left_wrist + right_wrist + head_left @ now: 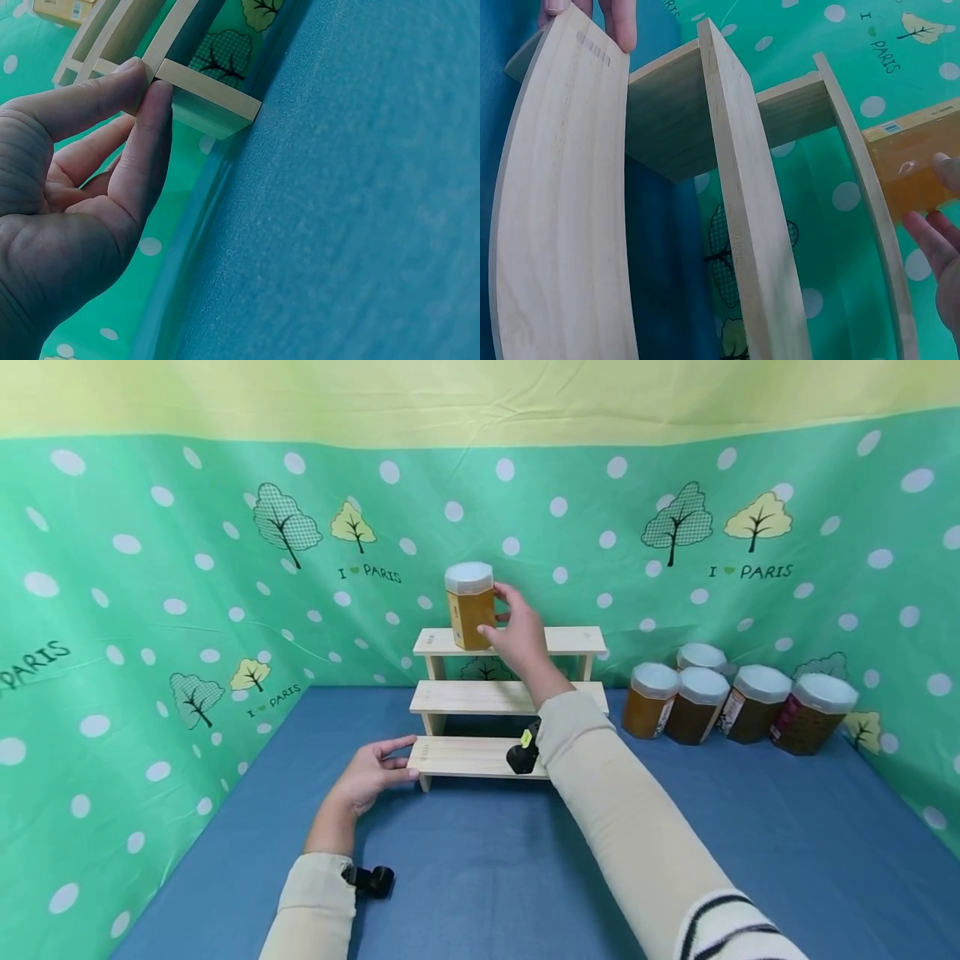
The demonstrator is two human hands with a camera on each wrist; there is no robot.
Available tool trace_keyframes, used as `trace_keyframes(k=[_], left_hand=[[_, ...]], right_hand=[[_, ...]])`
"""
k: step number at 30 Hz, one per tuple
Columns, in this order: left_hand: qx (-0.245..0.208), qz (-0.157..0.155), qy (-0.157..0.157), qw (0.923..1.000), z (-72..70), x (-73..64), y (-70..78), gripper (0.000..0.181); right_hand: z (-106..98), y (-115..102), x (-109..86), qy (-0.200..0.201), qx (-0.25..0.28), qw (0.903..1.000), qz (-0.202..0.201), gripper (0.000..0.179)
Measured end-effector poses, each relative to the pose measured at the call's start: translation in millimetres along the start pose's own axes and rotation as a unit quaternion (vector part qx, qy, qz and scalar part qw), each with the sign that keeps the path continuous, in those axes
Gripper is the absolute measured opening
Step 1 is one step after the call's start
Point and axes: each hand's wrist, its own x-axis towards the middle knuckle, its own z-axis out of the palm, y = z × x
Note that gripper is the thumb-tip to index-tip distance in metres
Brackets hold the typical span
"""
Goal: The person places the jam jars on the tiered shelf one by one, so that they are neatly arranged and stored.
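Note:
A jar of amber honey-like filling with a white lid (471,610) stands upright at the left part of the top step of a three-step wooden display shelf (468,756). My right hand (522,633) holds that jar by its right side, thumb on the near face and fingers behind. In the right wrist view the amber jar (915,161) touches the top board, and only part of the hand (946,251) shows. Down at the bottom step, my left hand (372,774) pinches the left end of the board between thumb and fingers, also seen in the left wrist view.
Several more jars with white lids (701,687) and amber to dark brown contents stand in a cluster right of the shelf. Blue cloth (465,868) covers the table. A green dotted curtain (360,635) hangs close behind the shelf and along both sides.

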Motion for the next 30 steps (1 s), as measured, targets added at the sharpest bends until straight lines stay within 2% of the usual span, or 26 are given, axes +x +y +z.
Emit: trace_keyframes(k=[6,11,20,30], left_hand=[[-0.004,-0.007,0.004,1.0,0.4,0.0,-0.3,0.067],[-0.004,-0.004,0.005,1.0,0.5,-0.1,0.1,0.067],[0.004,-0.001,0.005,1.0,0.8,-1.0,0.0,0.067],[0.005,-0.008,0.012,0.9999,1.9,0.5,-0.5,0.065]], right_hand=[[-0.4,8.0,-6.6,0.04,0.058,0.9975,-0.006,0.055],[-2.0,14.7,-11.4,0.063,0.106,0.9917,-0.038,0.05],[-8.5,22.3,-22.0,0.054,0.115,0.9887,-0.08,0.045],[-17.2,31.4,-35.5,0.041,0.103,0.989,-0.098,0.041]])
